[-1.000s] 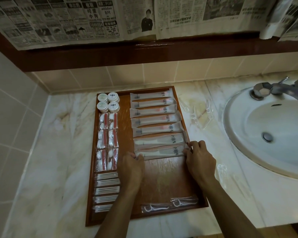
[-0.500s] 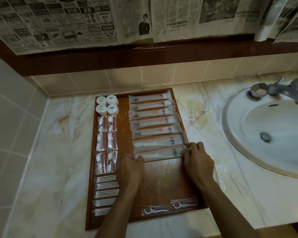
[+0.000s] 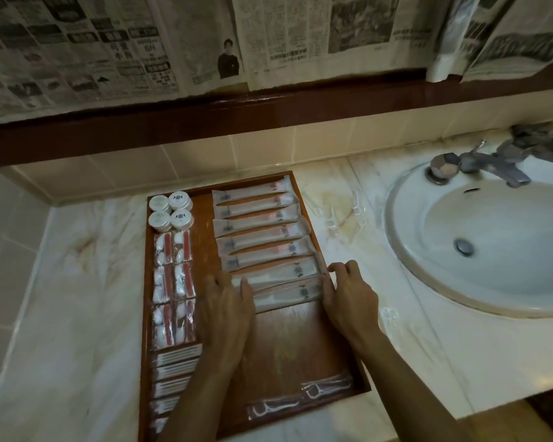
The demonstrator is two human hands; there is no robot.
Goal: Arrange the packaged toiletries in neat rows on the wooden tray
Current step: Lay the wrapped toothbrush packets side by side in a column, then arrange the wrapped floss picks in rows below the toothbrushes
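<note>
resting on the marble tabletop (image 3: 77, 314), the wooden tray (image 3: 304, 342) carries the packaged toiletries in rows: four round white tubs (image 3: 171, 210) at its far left corner, each lid bearing a small dark emblem too blurred to read, then red-and-white sachets (image 3: 173, 282) and striped flat packets (image 3: 176, 368) running down the left rim. a column of long pale sachets (image 3: 259, 231) fills the far right part, each stamped with a dark crest-like mark whose lettering cannot be made out. the left hand (image 3: 227, 301) lies over the left ends of the two nearest sachets (image 3: 288, 287), fingers fairly straight and pressing down; the right hand (image 3: 348, 298) has its fingertips curled onto their right ends, right at the tray's right rim, pinching them. bare wood lies open between the hands and the near rim, where two floss-pick packets (image 3: 300, 400) sit against the edge. more clear floss-pick packets (image 3: 336, 215) lie loose on the tabletop between tray and sink (image 3: 412, 282), beside the tap (image 3: 479, 167). newspaper (image 3: 141, 46) hangs above the tiled wall, printed in chinese characters, mostly too small to read.
</note>
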